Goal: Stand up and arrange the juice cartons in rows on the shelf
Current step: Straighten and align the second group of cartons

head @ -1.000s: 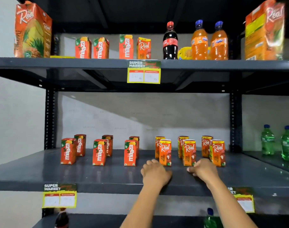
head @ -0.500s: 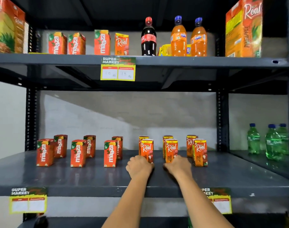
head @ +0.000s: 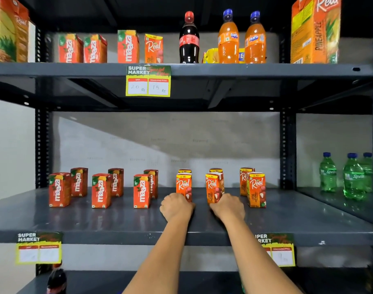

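On the grey middle shelf (head: 75,221) small juice cartons stand upright in pairs, front and back. Red Maaza cartons (head: 100,190) fill the left half and orange Real cartons (head: 256,188) the right half. My left hand (head: 176,207) is curled around the base of the front Real carton (head: 183,184) of the left pair. My right hand (head: 228,206) is curled around the base of the front Real carton (head: 213,184) of the middle pair. Both cartons stand on the shelf, and my fingertips are hidden behind my knuckles.
The upper shelf (head: 223,70) holds more small cartons, a cola bottle (head: 188,39), two orange soda bottles (head: 228,39) and large Real cartons (head: 316,32) at both ends. Green bottles (head: 353,177) stand on the neighbouring shelf at right. Price tags (head: 148,81) hang on the shelf edges.
My hands have come forward off the bare shelf front and closed around the bases of two front Real cartons. The view has shifted to the right.
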A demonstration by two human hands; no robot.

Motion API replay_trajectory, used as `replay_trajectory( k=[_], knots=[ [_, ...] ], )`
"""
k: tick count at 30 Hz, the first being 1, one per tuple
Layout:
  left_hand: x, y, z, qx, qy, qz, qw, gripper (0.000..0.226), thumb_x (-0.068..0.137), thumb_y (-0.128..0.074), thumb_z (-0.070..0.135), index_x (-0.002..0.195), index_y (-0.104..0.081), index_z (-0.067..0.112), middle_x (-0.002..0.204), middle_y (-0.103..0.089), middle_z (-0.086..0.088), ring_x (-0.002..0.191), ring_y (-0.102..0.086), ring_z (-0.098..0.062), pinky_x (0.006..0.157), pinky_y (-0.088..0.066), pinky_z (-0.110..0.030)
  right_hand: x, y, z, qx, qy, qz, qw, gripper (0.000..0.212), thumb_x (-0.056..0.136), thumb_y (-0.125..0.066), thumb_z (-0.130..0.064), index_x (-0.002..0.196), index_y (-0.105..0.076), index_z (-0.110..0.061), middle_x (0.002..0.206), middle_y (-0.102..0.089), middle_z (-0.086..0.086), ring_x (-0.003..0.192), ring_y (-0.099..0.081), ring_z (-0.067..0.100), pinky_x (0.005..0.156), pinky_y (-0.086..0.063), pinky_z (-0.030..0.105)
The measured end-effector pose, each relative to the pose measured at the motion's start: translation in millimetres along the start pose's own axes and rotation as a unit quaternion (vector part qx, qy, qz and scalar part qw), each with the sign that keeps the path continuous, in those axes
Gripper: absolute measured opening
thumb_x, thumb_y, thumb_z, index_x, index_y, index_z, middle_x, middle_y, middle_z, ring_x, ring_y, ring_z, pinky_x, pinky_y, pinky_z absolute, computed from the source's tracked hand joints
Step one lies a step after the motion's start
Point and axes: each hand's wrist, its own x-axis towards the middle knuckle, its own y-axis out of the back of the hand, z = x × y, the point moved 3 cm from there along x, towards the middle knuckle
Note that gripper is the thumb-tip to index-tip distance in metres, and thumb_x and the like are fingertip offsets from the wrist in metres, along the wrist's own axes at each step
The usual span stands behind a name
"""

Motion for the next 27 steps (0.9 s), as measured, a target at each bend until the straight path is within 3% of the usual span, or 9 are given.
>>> replay_trajectory(
  k=[4, 6, 13, 20, 27],
  knots=[
    [2.4, -1.8, 0.9, -0.003, 0.000, 0.002, 1.000, 0.067, 0.075, -0.067, 0.054, 0.124, -0.054, 0.010, 0.124, -0.057, -0.009, 0.114, -0.054, -0.025, 0.090, -0.044, -0.033, 6.6, -11.3, -5.5, -0.006, -0.047, -0.002, 0.999, 0.096, 0.064, -0.068, -0.069, 0.132, -0.042, -0.006, 0.134, -0.052, 0.013, 0.125, -0.049, 0.031, 0.098, -0.042, 0.039],
    [3.5, -2.4, 0.3, -0.003, 0.000, 0.004, 1.000, 0.068, 0.075, -0.066, 0.055, 0.124, -0.054, 0.010, 0.123, -0.057, -0.009, 0.114, -0.054, -0.025, 0.090, -0.044, -0.033, 9.4, -13.7, -8.8, -0.002, -0.072, 0.008, 0.997, 0.101, 0.061, -0.071, -0.070, 0.131, -0.036, -0.006, 0.137, -0.048, 0.016, 0.127, -0.045, 0.031, 0.101, -0.037, 0.041],
    [4.2, -4.4, 0.7, 0.006, 0.002, 0.004, 1.000, 0.064, 0.078, -0.064, 0.053, 0.125, -0.053, 0.010, 0.124, -0.057, -0.009, 0.114, -0.054, -0.024, 0.091, -0.044, -0.034, 13.4, -13.0, -18.8, 0.077, -0.125, 0.071, 0.987, 0.086, 0.069, -0.077, -0.049, 0.129, -0.031, -0.007, 0.131, -0.048, 0.018, 0.121, -0.049, 0.036, 0.101, -0.031, 0.049],
    [7.8, -5.5, -0.8, 0.003, 0.000, 0.010, 1.000, 0.065, 0.079, -0.062, 0.052, 0.126, -0.053, 0.007, 0.124, -0.057, -0.011, 0.114, -0.054, -0.026, 0.090, -0.044, -0.034, 17.9, -13.1, -19.3, 0.113, -0.110, 0.052, 0.986, 0.084, 0.071, -0.078, -0.036, 0.132, -0.028, -0.009, 0.130, -0.050, 0.016, 0.121, -0.050, 0.036, 0.099, -0.032, 0.048],
    [-0.1, -0.9, 1.2, 0.005, 0.002, -0.001, 1.000, 0.067, 0.076, -0.066, 0.051, 0.126, -0.052, 0.008, 0.126, -0.055, -0.011, 0.115, -0.052, -0.027, 0.092, -0.043, -0.036, 14.1, -13.2, -6.6, 0.019, -0.072, 0.021, 0.997, 0.068, 0.077, -0.069, -0.044, 0.132, -0.050, -0.009, 0.135, -0.050, 0.016, 0.125, -0.046, 0.031, 0.100, -0.039, 0.041]
  ],
)
